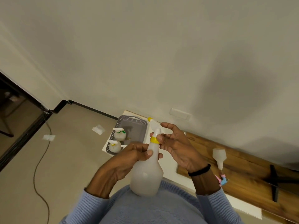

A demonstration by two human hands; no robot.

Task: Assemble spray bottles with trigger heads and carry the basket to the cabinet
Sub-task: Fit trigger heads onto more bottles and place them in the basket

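Note:
A translucent white spray bottle (146, 175) stands upright against my chest. My left hand (127, 160) grips its neck from the left, thumb across the front. A white trigger head (155, 126) with a yellow nozzle tip sits on top, joined by a yellow collar (153, 140). My right hand (174, 143) pinches that collar with thumb and fingertips. Behind, a grey perforated basket (139, 123) on the white table holds two assembled bottles (120, 135) (115, 146) at its left end.
Another bottle without a head (219, 156) lies on the wooden tabletop (242, 172) to the right. A white table surface (169, 159) runs under my hands. A cable (38, 167) and white scraps (98, 129) lie on the floor at left. The wall is close behind.

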